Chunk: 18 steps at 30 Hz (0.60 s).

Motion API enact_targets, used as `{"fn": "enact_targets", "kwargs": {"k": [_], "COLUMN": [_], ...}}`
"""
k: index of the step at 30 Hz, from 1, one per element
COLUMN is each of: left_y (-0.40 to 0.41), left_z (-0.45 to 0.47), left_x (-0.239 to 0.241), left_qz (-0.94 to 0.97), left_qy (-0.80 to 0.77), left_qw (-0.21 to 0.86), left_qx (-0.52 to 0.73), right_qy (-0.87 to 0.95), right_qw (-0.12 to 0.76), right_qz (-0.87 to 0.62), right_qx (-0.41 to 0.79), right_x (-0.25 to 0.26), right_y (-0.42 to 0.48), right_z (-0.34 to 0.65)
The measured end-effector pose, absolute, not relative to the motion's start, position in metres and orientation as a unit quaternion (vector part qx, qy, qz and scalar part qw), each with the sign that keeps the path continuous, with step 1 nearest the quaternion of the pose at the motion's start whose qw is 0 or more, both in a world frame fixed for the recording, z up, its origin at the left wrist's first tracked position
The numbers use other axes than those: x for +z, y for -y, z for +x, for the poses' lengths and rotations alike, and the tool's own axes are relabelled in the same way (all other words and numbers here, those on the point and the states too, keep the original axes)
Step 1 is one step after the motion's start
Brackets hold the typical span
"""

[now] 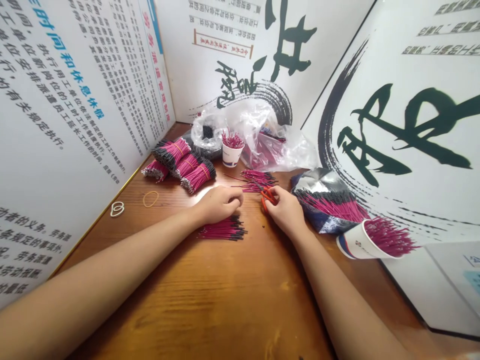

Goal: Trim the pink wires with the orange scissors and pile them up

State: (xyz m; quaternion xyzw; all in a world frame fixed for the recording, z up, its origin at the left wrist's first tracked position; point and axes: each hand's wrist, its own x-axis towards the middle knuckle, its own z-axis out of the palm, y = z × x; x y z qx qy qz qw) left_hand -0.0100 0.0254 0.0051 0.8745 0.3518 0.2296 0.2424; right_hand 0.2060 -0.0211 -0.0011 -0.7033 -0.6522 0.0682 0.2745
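Observation:
My right hand (pixel 287 212) has its fingers in the red-orange handles of a pair of scissors (pixel 268 194). The blades point away to the left, over a loose pile of pink wires (pixel 258 177). My left hand (pixel 223 204) is closed, thumb against curled fingers, and whatever it pinches is hidden. Just below it, partly covered by the hand, lies a flat row of pink wires with black ends (pixel 223 230) on the wooden table (pixel 210 295).
Banded wire bundles (pixel 197 176) are stacked at back left, near rubber bands (pixel 151 199). A paper cup of wires (pixel 232 155) stands before clear plastic bags (pixel 277 150). At right are an opened bag of wires (pixel 330 205) and a tipped cup (pixel 360 242). Printed panels (pixel 240 60) enclose the table.

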Motion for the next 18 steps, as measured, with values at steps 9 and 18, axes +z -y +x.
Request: {"fn": "enact_targets", "kwargs": {"k": [9, 18], "left_y": [-0.024, -0.019], "left_z": [-0.011, -0.011], "left_x": [0.007, 0.060], "left_qz": [0.878, 0.831], "left_qy": [-0.360, -0.287], "left_qw": [0.228, 0.432], "left_qx": [0.220, 0.203], "right_qy": [0.646, 0.621], "right_qw": [0.249, 0.324], "right_qz": [-0.715, -0.701], "right_qx": [0.094, 0.138], "right_x": [0.001, -0.003], "right_y": [0.025, 0.021], "right_z": [0.207, 0.207]}}
